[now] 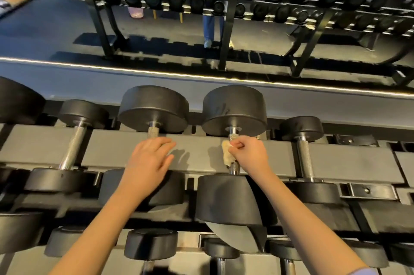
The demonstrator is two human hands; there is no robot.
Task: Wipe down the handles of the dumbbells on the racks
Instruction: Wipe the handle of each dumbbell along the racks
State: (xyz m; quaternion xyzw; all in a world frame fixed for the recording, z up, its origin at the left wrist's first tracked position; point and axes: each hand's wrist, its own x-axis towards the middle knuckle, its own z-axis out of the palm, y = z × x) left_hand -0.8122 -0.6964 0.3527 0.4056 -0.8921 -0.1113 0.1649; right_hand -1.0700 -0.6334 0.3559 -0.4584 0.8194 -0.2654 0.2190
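Here's my setup on the top row of the rack (pixel 197 156). My right hand (pixel 248 153) is curled tight round a small tan cloth (pixel 226 153), and the cloth is wrapped against the handle (pixel 233 133) of the big dumbbell (pixel 235 111) right in front of me. It's a closed fist with the cloth pinched between fingers and steel, so the grip is narrow and holds the cloth onto the bar. A bit of knurled metal shows above my knuckles and a bit below, so I'd guess I'm mid-handle with both ends left to cover. Wrapping the cloth round instead of dabbing makes sense to me, since that rough texture probably traps sweat all the way round.

My left hand (pixel 147 158) is holding nothing. The fingers are loose and mostly straight, palm down over the handle of the neighbouring dumbbell (pixel 153 106) to the left. I can't tell if it's actually pressing or just hovering. My read is it's there for balance while I lean in, or parked on the next one to do.

The dumbbells lie across the rails with their heads hanging off either side, which leaves each handle open from above, handy for this. The smaller dumbbell (pixel 303 156) on my right and the row lower down likely need the same treatment, but I can't say which are done.
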